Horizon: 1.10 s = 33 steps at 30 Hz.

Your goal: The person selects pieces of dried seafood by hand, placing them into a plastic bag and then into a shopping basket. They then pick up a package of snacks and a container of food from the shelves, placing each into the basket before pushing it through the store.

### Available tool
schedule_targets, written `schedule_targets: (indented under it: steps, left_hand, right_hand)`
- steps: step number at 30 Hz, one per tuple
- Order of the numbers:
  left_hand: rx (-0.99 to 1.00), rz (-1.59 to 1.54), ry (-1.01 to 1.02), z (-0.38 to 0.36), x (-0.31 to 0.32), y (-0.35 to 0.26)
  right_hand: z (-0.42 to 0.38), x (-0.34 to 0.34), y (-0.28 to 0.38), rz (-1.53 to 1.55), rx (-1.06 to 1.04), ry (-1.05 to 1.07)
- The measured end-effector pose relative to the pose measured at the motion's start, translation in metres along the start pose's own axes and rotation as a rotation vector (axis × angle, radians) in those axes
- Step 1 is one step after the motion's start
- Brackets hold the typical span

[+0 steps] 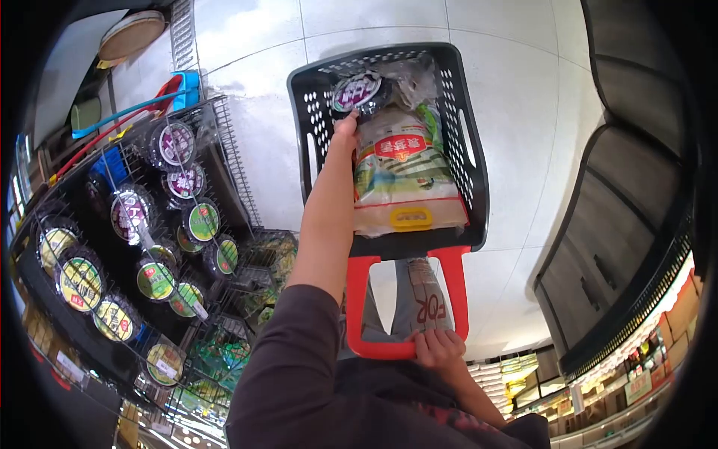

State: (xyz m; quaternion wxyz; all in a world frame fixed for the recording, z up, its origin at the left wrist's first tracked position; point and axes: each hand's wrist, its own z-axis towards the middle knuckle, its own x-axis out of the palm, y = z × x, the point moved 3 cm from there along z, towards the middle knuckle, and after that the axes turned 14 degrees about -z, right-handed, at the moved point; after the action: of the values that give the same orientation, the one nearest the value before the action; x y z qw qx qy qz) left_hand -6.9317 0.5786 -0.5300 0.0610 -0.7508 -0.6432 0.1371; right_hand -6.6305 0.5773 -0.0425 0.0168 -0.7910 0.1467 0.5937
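Observation:
A black shopping basket [479, 217] with a red handle [355, 299] stands in front of my body. My right hand [439, 349] is wrapped round the handle's lower bar. My left hand [346, 127] reaches into the far left part of the basket, its fingers against a round clear-lidded tub [357, 91] with a purple and white label; the fingertips are partly hidden. Beside and below the tub lies a large clear and green bag [404, 168] with a red label and a yellow handle patch. A crumpled clear plastic bag [413, 78] lies at the basket's far end.
At left, a black wire rack [238, 165] holds several round tubs [131, 213] with purple, green and yellow labels. Green packages [217, 352] sit at lower left. Dark covered units [598, 239] line the right, over pale floor tiles [516, 112]. Lit shelves [639, 385] show at lower right.

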Motion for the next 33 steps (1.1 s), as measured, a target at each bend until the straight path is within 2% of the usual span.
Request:
schedule_targets:
  steps: [2, 4, 6, 8, 10, 12, 13, 15, 16, 18, 20, 22, 23, 24, 26, 28, 29, 30, 32, 33]
  left_hand:
    - [0.084, 0.226, -0.016, -0.008, -0.009, -0.006]
    - [0.718, 0.805, 0.061, -0.067, -0.020, -0.022]
    - [0.914, 0.709, 0.478, -0.144, -0.045, -0.026]
    - [0.629, 0.779, 0.686, -0.240, -0.078, -0.045]
    - [0.676, 0.801, 0.596, -0.320, -0.114, -0.066]
    - [0.804, 0.750, 0.442, -0.393, -0.139, -0.087]
    - [0.828, 0.739, 0.439, -0.423, -0.144, -0.097]
    - [0.948, 0.841, 0.343, -0.474, -0.149, -0.104]
    - [0.946, 0.828, 0.348, -0.482, -0.151, -0.100]
    - [1.325, 0.880, 0.396, -0.486, -0.141, -0.098]
    - [1.323, 0.881, 0.356, -0.466, -0.132, -0.109]
    - [1.460, 0.861, 0.319, -0.446, -0.118, -0.133]
    - [1.479, 0.838, 0.322, -0.436, -0.108, -0.149]
    - [1.507, 0.820, 0.384, -0.428, -0.097, -0.166]
    - [1.533, 0.787, 0.467, -0.417, -0.082, -0.188]
    - [1.706, 0.699, 0.490, -0.402, -0.062, -0.216]
    - [1.891, 0.532, 0.427, -0.400, -0.053, -0.230]
    - [1.892, 0.535, 0.444, -0.397, -0.044, -0.246]
    - [1.734, 0.704, 0.496, -0.386, -0.018, -0.278]
    - [1.736, 0.691, 0.484, -0.384, -0.009, -0.295]
  right_hand:
    - [0.006, -0.002, -0.001, 0.032, 0.010, -0.009]
    - [0.007, -0.005, -0.001, 0.062, 0.014, -0.018]
    - [0.009, 0.000, -0.002, 0.018, 0.007, 0.026]
    - [0.023, -0.001, -0.007, 0.050, 0.046, 0.001]
    - [0.047, -0.016, -0.010, 0.133, 0.112, 0.120]
    - [0.071, -0.033, -0.012, 0.116, 0.127, 0.161]
    - [0.085, -0.038, -0.013, 0.111, 0.155, 0.226]
    - [0.114, -0.042, -0.015, 0.094, 0.175, 0.212]
    - [0.123, -0.043, -0.014, 0.091, 0.203, 0.215]
    - [0.146, -0.046, -0.018, 0.050, 0.201, 0.199]
    - [0.179, -0.053, -0.019, 0.012, 0.204, 0.174]
    - [0.206, -0.066, -0.029, -0.031, 0.199, 0.106]
    - [0.220, -0.072, -0.035, -0.038, 0.170, -0.042]
    - [0.234, -0.071, -0.043, -0.077, 0.143, -0.150]
    - [0.259, -0.077, -0.055, -0.099, 0.145, -0.165]
    - [0.291, -0.084, -0.069, -0.154, 0.169, -0.123]
    - [0.302, -0.087, -0.074, -0.178, 0.197, -0.068]
    - [0.319, -0.093, -0.081, -0.170, 0.244, 0.035]
    - [0.350, -0.110, -0.096, -0.176, 0.293, 0.063]
    - [0.367, -0.116, -0.103, -0.180, 0.312, 0.093]
